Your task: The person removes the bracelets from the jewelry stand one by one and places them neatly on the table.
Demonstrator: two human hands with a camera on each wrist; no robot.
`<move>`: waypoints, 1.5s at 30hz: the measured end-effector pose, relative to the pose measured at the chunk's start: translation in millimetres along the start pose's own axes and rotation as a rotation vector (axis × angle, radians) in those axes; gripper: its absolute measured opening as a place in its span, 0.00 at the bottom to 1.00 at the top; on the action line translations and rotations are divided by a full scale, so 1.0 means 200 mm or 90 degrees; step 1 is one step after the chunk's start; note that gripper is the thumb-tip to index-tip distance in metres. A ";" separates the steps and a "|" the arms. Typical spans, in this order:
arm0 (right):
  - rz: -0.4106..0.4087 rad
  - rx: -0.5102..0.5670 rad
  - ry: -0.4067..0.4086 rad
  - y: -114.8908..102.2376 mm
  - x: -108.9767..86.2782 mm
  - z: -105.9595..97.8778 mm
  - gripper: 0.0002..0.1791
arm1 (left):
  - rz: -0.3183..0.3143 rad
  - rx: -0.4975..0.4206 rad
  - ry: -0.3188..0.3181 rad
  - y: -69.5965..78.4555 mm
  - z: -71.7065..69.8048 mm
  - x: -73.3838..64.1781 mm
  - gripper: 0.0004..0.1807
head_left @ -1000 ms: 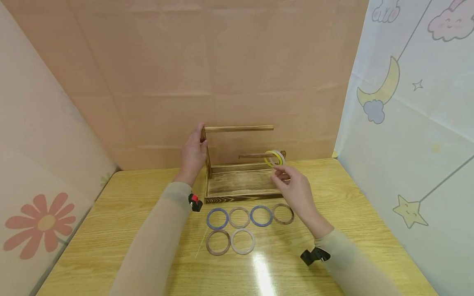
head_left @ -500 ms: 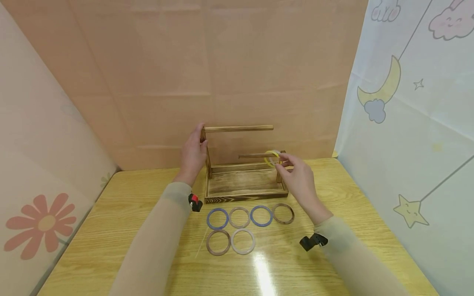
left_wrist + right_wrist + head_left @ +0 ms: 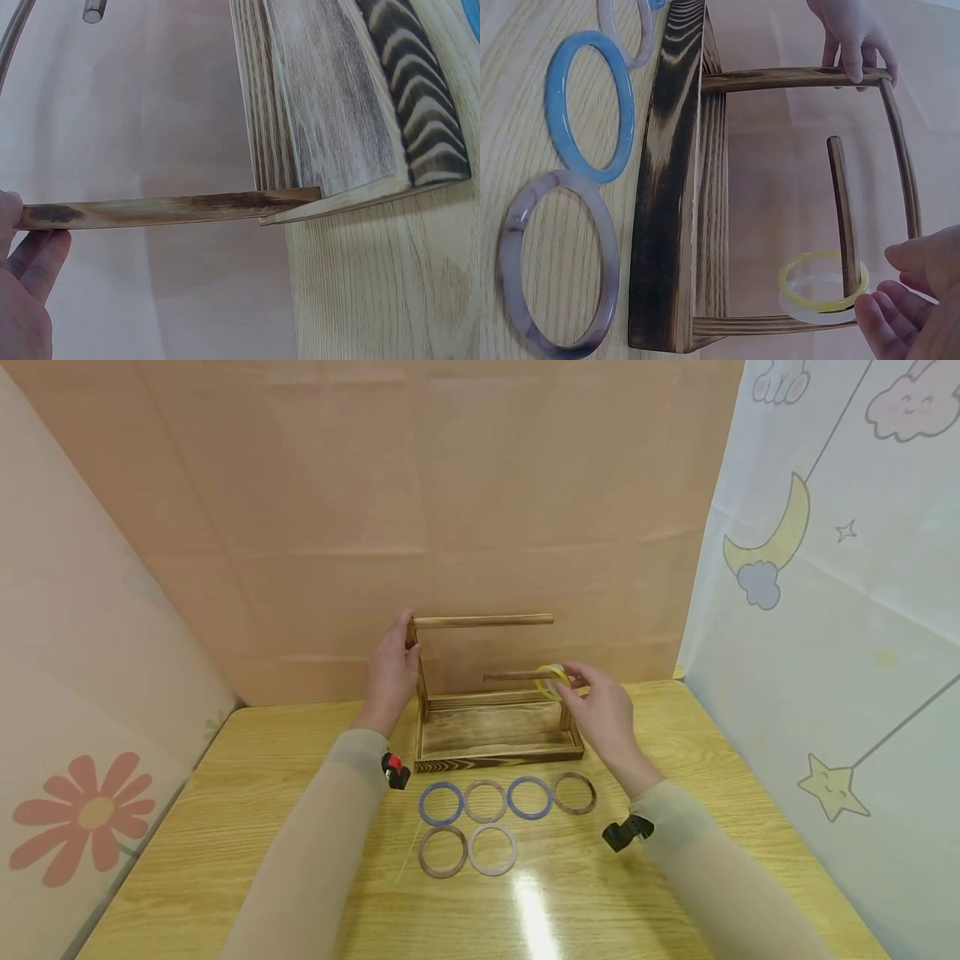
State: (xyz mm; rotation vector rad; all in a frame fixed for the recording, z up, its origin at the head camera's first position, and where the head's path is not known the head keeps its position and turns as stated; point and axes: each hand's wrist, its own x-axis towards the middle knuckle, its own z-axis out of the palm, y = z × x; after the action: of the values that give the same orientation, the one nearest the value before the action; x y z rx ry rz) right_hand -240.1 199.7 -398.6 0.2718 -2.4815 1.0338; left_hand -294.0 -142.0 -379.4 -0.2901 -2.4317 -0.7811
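My left hand (image 3: pixel 392 677) grips the upper end of the left upright (image 3: pixel 172 208) of a brown wooden bangle rack (image 3: pixel 487 762), thumb and fingers on opposite sides. On the rack's short lower bar (image 3: pixel 843 210) hang a yellow bangle (image 3: pixel 821 307) and a whitish one (image 3: pixel 817 318), close together near the right upright. At these bangles is my right hand (image 3: pixel 606 710). In the right wrist view its fingertips touch the yellow bangle's edge, with the thumb apart from the loosely bent fingers. The longer top bar (image 3: pixel 483 622) carries nothing.
Several bangles lie flat in two rows before the rack, among them a blue bangle (image 3: pixel 555 105), a marbled brown bangle (image 3: pixel 510 262) and a whitish bangle (image 3: pixel 492 873). A tan backdrop (image 3: pixel 300 527) stands close behind; printed panels flank the wooden table (image 3: pixel 262 777).
My right hand has moved slightly up to the hung bangles, which now sit closer together. The left hand and the bangles on the table have stayed in place.
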 end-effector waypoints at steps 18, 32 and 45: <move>-0.003 -0.037 0.008 0.00 0.06 0.06 0.19 | 0.004 0.000 -0.003 -0.03 0.01 0.04 0.36; 0.021 -0.047 0.001 -0.02 0.06 0.10 0.20 | -0.001 -0.002 -0.009 -0.03 0.01 0.04 0.36; 0.020 -0.031 0.003 -0.01 0.05 0.16 0.22 | -0.004 -0.002 -0.010 -0.03 0.01 0.04 0.35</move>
State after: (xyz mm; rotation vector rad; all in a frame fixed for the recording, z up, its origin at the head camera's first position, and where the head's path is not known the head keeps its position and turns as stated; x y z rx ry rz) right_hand -257.7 176.1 -413.2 0.2165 -2.5106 0.9826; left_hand -302.5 -145.3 -378.6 -0.2915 -2.4479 -0.7875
